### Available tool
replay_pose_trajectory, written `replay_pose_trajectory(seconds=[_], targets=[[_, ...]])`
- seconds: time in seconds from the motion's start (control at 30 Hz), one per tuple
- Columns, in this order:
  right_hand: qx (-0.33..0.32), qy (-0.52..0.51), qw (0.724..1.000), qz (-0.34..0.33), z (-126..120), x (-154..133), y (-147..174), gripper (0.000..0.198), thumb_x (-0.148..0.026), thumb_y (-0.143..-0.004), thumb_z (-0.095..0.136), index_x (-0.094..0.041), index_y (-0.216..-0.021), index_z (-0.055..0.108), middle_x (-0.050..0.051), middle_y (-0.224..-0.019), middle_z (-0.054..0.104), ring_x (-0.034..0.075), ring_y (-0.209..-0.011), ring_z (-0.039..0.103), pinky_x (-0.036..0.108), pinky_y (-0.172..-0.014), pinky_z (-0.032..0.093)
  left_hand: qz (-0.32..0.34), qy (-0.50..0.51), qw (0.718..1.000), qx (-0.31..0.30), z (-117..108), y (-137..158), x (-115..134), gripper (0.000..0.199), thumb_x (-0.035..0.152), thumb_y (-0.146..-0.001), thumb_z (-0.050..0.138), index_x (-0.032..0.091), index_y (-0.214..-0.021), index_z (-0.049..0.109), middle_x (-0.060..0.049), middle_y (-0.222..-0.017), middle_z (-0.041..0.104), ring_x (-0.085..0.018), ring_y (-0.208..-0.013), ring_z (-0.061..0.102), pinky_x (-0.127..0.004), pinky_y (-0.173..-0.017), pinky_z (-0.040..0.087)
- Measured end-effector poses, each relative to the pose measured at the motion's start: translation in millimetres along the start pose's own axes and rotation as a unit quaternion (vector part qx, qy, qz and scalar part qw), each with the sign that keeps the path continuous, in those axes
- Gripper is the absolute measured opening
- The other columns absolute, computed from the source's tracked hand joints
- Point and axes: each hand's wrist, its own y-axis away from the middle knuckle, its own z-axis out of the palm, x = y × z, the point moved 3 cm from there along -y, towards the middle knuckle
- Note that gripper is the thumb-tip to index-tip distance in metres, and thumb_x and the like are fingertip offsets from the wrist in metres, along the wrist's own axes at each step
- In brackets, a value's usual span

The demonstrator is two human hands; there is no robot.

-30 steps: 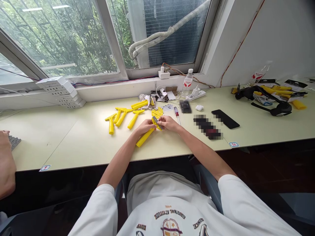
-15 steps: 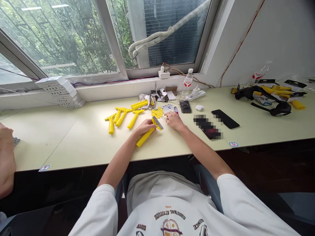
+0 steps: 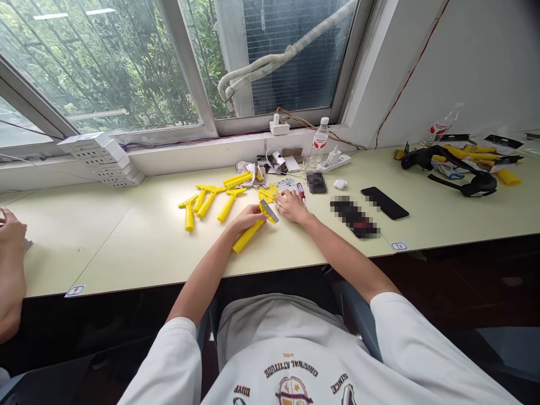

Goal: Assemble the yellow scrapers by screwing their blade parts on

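Observation:
My left hand (image 3: 250, 217) is closed around a yellow scraper (image 3: 248, 234), near its head. The scraper's grey metal blade (image 3: 269, 211) faces up and to the right, and its handle slants toward the table's front edge. My right hand (image 3: 292, 206) rests palm down on the table, its fingers stretched toward flat yellow plastic pieces (image 3: 266, 194). Whether anything small lies under its fingertips is hidden. Just right of that hand lies a screwdriver (image 3: 301, 192). Several more yellow scraper handles (image 3: 211, 201) lie to the left.
Behind my hands are a cloth (image 3: 253, 171), a water bottle (image 3: 320, 143) and a power strip (image 3: 335, 163). To the right lie a white earbud case (image 3: 340, 184), a black phone-like slab (image 3: 386, 203) and a black headset (image 3: 468, 180). Another person's hand (image 3: 12, 236) is at far left.
My right hand has shifted slightly left, over the edge of the yellow pieces, uncovering more of the screwdriver. My left hand keeps hold of the scraper almost unmoved.

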Motion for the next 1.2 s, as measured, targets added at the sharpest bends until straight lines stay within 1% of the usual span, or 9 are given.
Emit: replay_pose_trajectory(seconds=[0.07,0.17,0.33,0.53,0.77,0.9,1.0,1.1,1.2], targets=[[-0.004,0.001,1.000,-0.001,-0.6,-4.5,-0.5,0.056,-0.043,-0.115,0.050,-0.027,-0.167,0.065,0.020,-0.165,0.057,0.047,-0.148,0.048,0.066,-0.122,0.044,-0.001,0.000,1.000,0.003,-0.5,-1.0,-1.5,0.026,0.035,-0.077,0.083,0.016,-0.093,0.079,-0.006,-0.090,0.079,-0.022,-0.081,0.071,-0.034,-0.078,0.056],[0.001,-0.006,1.000,0.000,-2.7,-8.4,0.3,0.048,-0.041,-0.116,0.050,-0.027,-0.156,0.074,0.018,-0.161,0.061,0.043,-0.147,0.051,0.060,-0.121,0.045,0.003,0.000,1.000,0.001,-0.6,-2.8,-3.4,0.026,0.036,-0.076,0.083,0.016,-0.093,0.078,-0.006,-0.089,0.079,-0.022,-0.081,0.071,-0.033,-0.078,0.055],[0.031,0.004,0.999,0.019,-7.0,-12.5,-4.6,0.048,-0.041,-0.115,0.056,-0.019,-0.154,0.072,0.018,-0.152,0.069,0.039,-0.143,0.056,0.049,-0.118,0.045,-0.001,0.000,1.000,-0.002,-0.6,-3.2,-4.2,0.029,0.037,-0.075,0.084,0.016,-0.093,0.078,-0.007,-0.092,0.080,-0.021,-0.082,0.071,-0.033,-0.079,0.055],[0.028,0.042,0.998,0.033,-2.0,-22.9,-25.2,0.039,-0.034,-0.113,0.055,-0.012,-0.132,0.081,0.025,-0.146,0.073,0.042,-0.144,0.055,0.054,-0.119,0.042,0.004,-0.026,1.000,0.002,-3.2,-2.8,-5.4,0.028,0.039,-0.077,0.082,0.016,-0.092,0.079,-0.007,-0.091,0.081,-0.024,-0.084,0.072,-0.036,-0.082,0.055],[0.076,-0.007,0.996,0.050,5.5,-18.0,-28.2,0.027,-0.025,-0.105,0.061,-0.014,-0.122,0.078,0.025,-0.137,0.075,0.042,-0.136,0.061,0.055,-0.114,0.049,0.000,-0.024,1.000,0.005,-1.6,-2.8,-4.9,0.028,0.040,-0.078,0.081,0.016,-0.092,0.079,-0.007,-0.091,0.080,-0.023,-0.082,0.071,-0.035,-0.079,0.054],[0.115,-0.074,0.990,0.041,3.1,-12.5,-31.5,0.018,-0.021,-0.100,0.061,-0.019,-0.113,0.074,0.019,-0.128,0.078,0.036,-0.127,0.065,0.051,-0.111,0.053,-0.006,-0.020,1.000,0.011,-2.2,-0.8,-2.7,0.027,0.038,-0.078,0.081,0.016,-0.093,0.079,-0.007,-0.091,0.081,-0.023,-0.082,0.071,-0.035,-0.080,0.054],[0.182,-0.214,0.958,0.054,-6.2,-2.8,-33.2,0.012,-0.025,-0.100,0.061,-0.022,-0.107,0.069,0.014,-0.117,0.079,0.032,-0.117,0.070,0.047,-0.106,0.055,-0.011,-0.005,1.000,0.011,-1.7,0.9,-0.2,0.026,0.034,-0.078,0.082,0.015,-0.095,0.079,-0.008,-0.091,0.081,-0.022,-0.082,0.071,-0.034,-0.080,0.054],[0.247,-0.378,0.890,0.065,-17.9,10.7,-30.4,0.013,-0.034,-0.097,0.065,-0.024,-0.104,0.067,0.010,-0.111,0.079,0.028,-0.105,0.073,0.043,-0.098,0.058,-0.019,0.013,1.000,0.007,0.0,1.6,1.4,0.027,0.033,-0.078,0.082,0.015,-0.098,0.079,-0.009,-0.096,0.082,-0.022,-0.083,0.072,-0.034,-0.079,0.055],[0.264,-0.492,0.827,0.061,-26.8,19.9,-24.1,0.025,-0.043,-0.090,0.072,-0.023,-0.104,0.071,0.007,-0.106,0.077,0.024,-0.092,0.070,0.039,-0.089,0.058,-0.022,0.014,1.000,0.012,0.7,1.7,1.4,0.026,0.031,-0.077,0.082,0.016,-0.098,0.078,-0.008,-0.096,0.082,-0.022,-0.083,0.071,-0.034,-0.078,0.054]])
